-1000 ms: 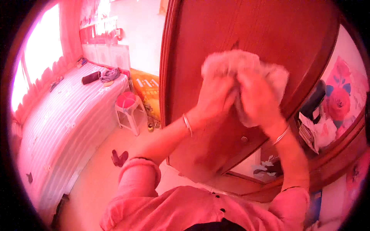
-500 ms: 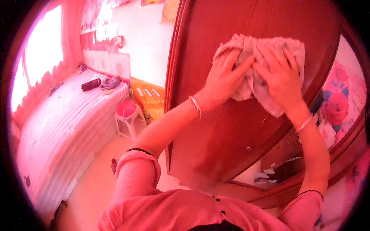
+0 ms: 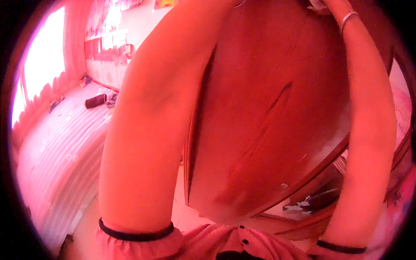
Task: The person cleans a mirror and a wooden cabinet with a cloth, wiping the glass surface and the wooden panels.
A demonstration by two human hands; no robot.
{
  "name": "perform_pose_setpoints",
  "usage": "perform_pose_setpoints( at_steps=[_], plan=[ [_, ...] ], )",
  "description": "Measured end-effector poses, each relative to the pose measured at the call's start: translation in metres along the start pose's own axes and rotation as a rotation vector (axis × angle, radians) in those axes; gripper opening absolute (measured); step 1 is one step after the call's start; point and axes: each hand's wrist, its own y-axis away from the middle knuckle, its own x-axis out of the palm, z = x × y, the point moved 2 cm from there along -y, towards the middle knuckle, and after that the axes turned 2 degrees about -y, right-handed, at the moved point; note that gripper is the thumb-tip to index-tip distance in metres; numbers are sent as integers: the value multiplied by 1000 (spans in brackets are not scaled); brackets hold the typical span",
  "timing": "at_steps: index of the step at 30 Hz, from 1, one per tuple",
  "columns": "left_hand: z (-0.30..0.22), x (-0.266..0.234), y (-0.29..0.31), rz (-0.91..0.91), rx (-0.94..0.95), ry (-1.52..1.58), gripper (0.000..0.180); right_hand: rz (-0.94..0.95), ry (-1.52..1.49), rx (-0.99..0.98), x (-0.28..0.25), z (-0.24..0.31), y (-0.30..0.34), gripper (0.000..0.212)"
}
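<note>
Both my arms stretch upward in front of a dark reddish-brown wooden panel (image 3: 264,112). My left hand is beyond the top edge; only its arm and a bit of a bracelet (image 3: 238,3) show. At the top right, part of my right hand (image 3: 336,4) is visible, with a pale cloth (image 3: 318,5) against its palm side. Its fingers and most of the cloth are cut off. A dark diagonal streak (image 3: 281,93) marks the panel between my arms.
To the left stands a bed (image 3: 56,138) with a striped cover, a dark cylindrical thing (image 3: 95,101) lying on it. Beyond is a bright curtained window (image 3: 45,47). Low on the right, a framed glass or mirror section (image 3: 312,203) adjoins the panel.
Both hands have moved up from the upper middle of the panel, taking the cloth with them. The left hand has left the picture, and the left arm now hides the stool.
</note>
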Motion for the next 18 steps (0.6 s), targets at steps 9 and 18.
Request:
perform_pose_setpoints(
  at_steps=[9,18],
  plan=[
    [-92,-98,188,254,-207,93,38,404,-203,93,-76,169,135,43],
    [-304,-210,442,815,-785,100,52,892,-741,72,-199,340,370,39]
  ],
)
